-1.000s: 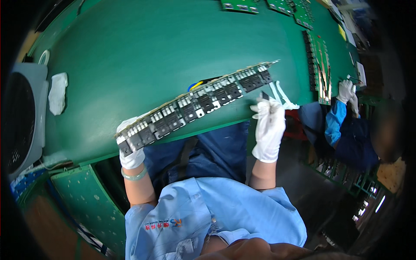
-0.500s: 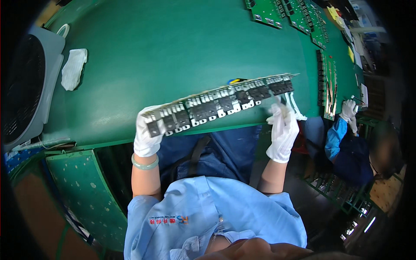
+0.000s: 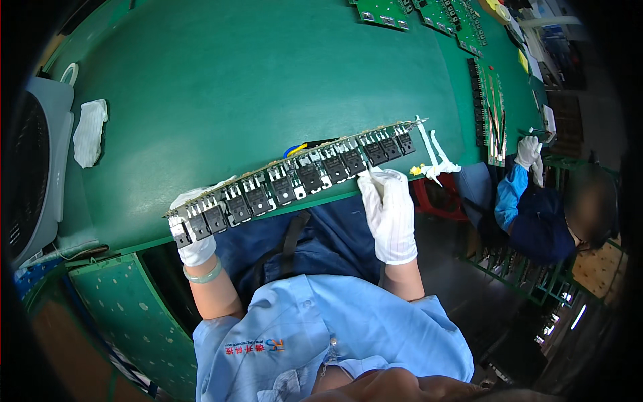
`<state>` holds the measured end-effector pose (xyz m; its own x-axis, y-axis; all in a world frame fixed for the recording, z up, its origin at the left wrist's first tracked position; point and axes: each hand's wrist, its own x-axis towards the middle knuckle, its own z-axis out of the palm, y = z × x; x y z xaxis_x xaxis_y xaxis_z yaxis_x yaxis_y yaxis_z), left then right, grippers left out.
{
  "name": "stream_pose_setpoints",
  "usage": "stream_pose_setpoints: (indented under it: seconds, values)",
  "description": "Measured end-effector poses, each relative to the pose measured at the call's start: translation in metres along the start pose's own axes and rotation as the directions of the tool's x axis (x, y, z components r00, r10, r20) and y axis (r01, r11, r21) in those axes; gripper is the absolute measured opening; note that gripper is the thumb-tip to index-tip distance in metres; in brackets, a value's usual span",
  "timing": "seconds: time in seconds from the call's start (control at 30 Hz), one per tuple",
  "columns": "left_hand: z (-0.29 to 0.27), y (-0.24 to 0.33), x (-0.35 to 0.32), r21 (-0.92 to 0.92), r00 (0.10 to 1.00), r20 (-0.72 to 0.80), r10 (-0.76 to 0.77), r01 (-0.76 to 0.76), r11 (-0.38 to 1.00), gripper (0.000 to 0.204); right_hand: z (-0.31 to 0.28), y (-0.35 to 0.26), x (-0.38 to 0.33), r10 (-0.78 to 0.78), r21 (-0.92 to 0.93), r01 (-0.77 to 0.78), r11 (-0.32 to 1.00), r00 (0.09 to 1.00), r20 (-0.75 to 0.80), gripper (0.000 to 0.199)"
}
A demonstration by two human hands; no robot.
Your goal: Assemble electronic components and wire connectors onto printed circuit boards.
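A long circuit board (image 3: pixel 268 171) is tilted on edge at the table's front, with a row of black transistors (image 3: pixel 309 177) with metal tabs facing me. In a white glove, my left hand (image 3: pixel 195 246) is closed around the board's left end; part of its fingers is hidden behind the board. My right hand (image 3: pixel 390 211), also gloved, has its fingertips pinched at the lower edge of a transistor right of the board's middle. Behind the board lies a tool with blue and yellow handles (image 3: pixel 295 150), mostly hidden.
White cloth strips (image 3: pixel 437 161) lie right of the board. A white glove-like cloth (image 3: pixel 90 132) rests at left beside a grey fan-like machine (image 3: pixel 50 161). Green circuit boards (image 3: pixel 382 12) sit at the far right, another board (image 3: pixel 495 120) nearer. A co-worker's gloved hand (image 3: pixel 529 151) is at right.
The board has shifted left and nearer me with my left hand. My right hand has come left, from near the board's right end to a transistor's lower edge.
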<state>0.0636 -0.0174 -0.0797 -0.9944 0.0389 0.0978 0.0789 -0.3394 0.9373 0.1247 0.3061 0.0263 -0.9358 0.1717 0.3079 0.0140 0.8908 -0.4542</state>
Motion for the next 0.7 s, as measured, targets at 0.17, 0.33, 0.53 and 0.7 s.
stream_pose_setpoints:
  seconds: [0.17,0.33,0.53,0.7]
  values:
    - [0.0,-0.013,-0.013,0.054,0.998,-0.061,0.032,-0.029,0.998,0.043,0.002,0.011,-0.002,0.052,-0.002,-0.052,0.999,0.998,-0.033,0.016]
    - [0.026,0.005,-0.012,-0.101,0.972,-0.203,-0.12,0.101,0.99,0.039,-0.002,0.031,-0.002,0.122,0.026,-0.119,0.993,0.976,-0.18,0.032]
    - [0.079,0.027,0.013,0.332,0.988,-0.019,0.154,-0.139,0.933,0.012,-0.006,0.002,0.002,-0.041,0.271,0.021,0.962,0.997,0.067,0.023]
    - [0.092,0.036,0.013,0.06,0.988,-0.148,-0.041,0.05,0.997,0.01,-0.001,-0.016,-0.006,-0.108,0.24,0.067,0.969,0.981,0.16,0.022]
